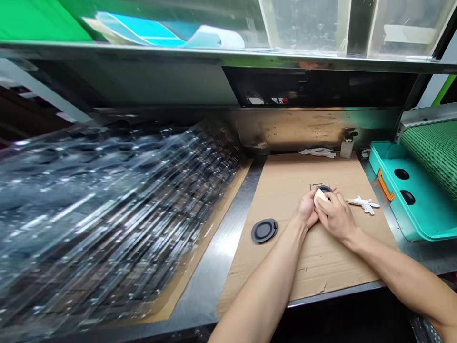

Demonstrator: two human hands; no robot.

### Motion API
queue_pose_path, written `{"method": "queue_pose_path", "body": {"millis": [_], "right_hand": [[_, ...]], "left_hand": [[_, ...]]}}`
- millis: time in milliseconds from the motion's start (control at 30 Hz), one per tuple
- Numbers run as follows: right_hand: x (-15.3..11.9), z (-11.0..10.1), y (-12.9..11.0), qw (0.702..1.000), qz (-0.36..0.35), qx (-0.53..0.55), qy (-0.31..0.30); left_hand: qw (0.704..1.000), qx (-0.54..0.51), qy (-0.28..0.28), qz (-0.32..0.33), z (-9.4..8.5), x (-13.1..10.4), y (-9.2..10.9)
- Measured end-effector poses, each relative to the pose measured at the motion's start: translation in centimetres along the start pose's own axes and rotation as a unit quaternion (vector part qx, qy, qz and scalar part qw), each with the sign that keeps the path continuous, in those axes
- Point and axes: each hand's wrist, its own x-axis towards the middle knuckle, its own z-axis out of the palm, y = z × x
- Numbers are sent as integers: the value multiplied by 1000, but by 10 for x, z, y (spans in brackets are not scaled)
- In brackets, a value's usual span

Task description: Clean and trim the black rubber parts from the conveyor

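Observation:
Over the right part of the cardboard sheet (321, 267), my left hand (307, 207) is closed around a dark round part (324, 189), which shows only at its upper edge. My right hand (335, 214) has its fingers closed on a small cream-coloured pad (320, 196), which lies against the dark part. Another dark grey oval part (264, 231) with a ring-shaped recess lies on the cardboard, left of my left forearm. A white glove (364, 204) is on the cardboard, just right of my right hand.
Stacked clear plastic trays (143, 205) fill the left side. A teal bin (424, 209) with two black round pieces stands at right, beside a green conveyor belt (435, 147). A small bottle (346, 146) and more white gloves (318, 152) are at the back. A metal shelf (200, 55) spans above.

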Motion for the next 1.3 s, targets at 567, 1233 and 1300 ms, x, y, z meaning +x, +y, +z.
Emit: {"method": "queue_pose_path", "body": {"millis": [567, 1233, 1300], "right_hand": [[3, -24, 20, 973, 119, 182, -81], [17, -17, 7, 979, 176, -51, -94], [16, -19, 7, 979, 172, -56, -96]], "left_hand": [[1000, 0, 4, 24, 1, 3, 2], [999, 22, 36, 25, 0, 2, -3], [999, 24, 40, 22, -1, 2, -3]]}}
